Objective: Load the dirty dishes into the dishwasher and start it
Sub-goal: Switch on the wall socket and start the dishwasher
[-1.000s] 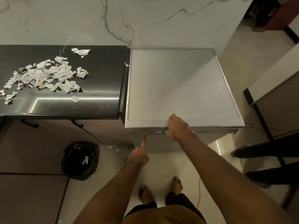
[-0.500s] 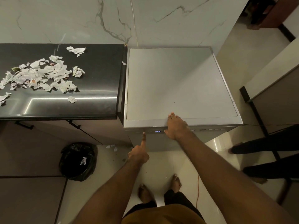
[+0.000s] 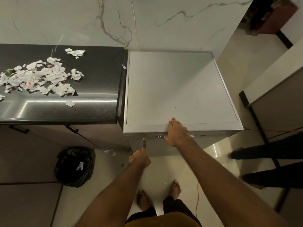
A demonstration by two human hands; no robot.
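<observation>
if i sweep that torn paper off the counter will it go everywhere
Probably scatters: the torn paper is many loose, crumpled scraps, so likely light and floppy. The counter looks glossy, so pieces should slide easily. Stray bits on the floor suggest they drift.

The left forearm [image 3: 114, 194] and the right forearm [image 3: 221, 174] are bare along all their visible length, and so are the left hand [image 3: 140, 158] and the right hand [image 3: 177, 135]. At the bottom edge a piece of a mustard-brown shirt [image 3: 162, 222] shows. Under it are black trousers [image 3: 173, 205] of loose cloth, which reach down to the feet. The left foot [image 3: 143, 200] and the right foot [image 3: 176, 188] are bare.
</observation>
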